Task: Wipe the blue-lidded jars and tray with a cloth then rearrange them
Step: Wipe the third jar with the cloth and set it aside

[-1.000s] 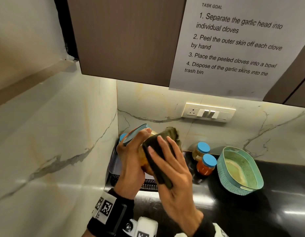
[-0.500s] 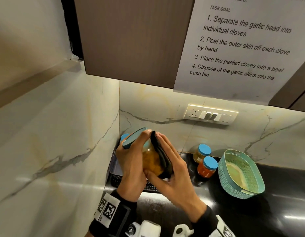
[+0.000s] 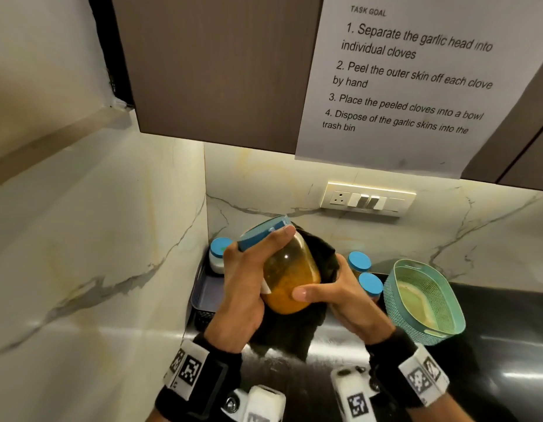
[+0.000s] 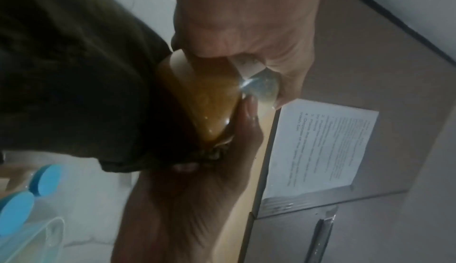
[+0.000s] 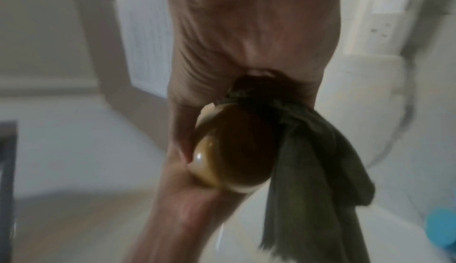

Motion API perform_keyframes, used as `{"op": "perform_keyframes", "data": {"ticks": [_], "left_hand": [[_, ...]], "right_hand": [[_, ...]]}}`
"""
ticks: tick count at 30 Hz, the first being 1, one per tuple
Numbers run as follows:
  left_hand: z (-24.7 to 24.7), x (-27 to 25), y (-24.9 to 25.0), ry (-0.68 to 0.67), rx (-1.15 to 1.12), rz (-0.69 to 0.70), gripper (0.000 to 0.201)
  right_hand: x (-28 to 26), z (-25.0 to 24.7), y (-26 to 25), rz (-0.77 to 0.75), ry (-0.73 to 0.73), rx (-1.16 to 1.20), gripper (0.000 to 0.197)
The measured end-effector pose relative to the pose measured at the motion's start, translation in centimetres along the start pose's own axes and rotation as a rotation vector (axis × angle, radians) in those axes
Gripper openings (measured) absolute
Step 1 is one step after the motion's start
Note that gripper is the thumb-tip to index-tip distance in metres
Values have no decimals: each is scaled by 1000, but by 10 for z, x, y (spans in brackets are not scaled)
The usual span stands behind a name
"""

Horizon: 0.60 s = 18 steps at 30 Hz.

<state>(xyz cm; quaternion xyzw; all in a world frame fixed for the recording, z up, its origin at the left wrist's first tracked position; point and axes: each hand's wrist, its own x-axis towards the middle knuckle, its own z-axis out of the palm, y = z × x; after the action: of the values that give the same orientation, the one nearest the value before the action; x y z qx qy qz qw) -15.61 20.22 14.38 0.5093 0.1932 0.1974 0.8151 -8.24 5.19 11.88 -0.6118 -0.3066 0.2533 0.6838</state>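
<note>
A large jar (image 3: 290, 278) of orange-yellow contents with a blue lid (image 3: 261, 231) is held tilted above the counter. My left hand (image 3: 245, 278) grips it at the neck and lid. My right hand (image 3: 346, 300) holds a dark cloth (image 3: 294, 333) wrapped round the jar's far side and base, with the thumb across the glass. In the right wrist view the cloth (image 5: 316, 160) hangs beside the jar (image 5: 234, 146). The grey tray (image 3: 207, 295) sits in the corner with a small blue-lidded jar (image 3: 219, 254) in it. Two more small jars (image 3: 359, 261) (image 3: 370, 284) stand behind my right hand.
A teal perforated basket (image 3: 422, 300) stands on the black counter to the right. Marble walls close in the left and back sides. A socket plate (image 3: 367, 199) is on the back wall under a brown cabinet with a paper sheet (image 3: 410, 80).
My right hand has slid the cloth from the jar's near face round to its far side and base, leaving the thumb on the front. My left hand keeps its grip.
</note>
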Motion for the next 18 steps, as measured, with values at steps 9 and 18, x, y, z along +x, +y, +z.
{"op": "perform_keyframes", "data": {"ticks": [9, 18], "left_hand": [[0, -13, -10, -22, -154, 69, 72], [2, -10, -16, 44, -142, 31, 87]], "right_hand": [[-22, 34, 18, -637, 332, -642, 86], [-24, 42, 19, -537, 366, -573, 84]]}}
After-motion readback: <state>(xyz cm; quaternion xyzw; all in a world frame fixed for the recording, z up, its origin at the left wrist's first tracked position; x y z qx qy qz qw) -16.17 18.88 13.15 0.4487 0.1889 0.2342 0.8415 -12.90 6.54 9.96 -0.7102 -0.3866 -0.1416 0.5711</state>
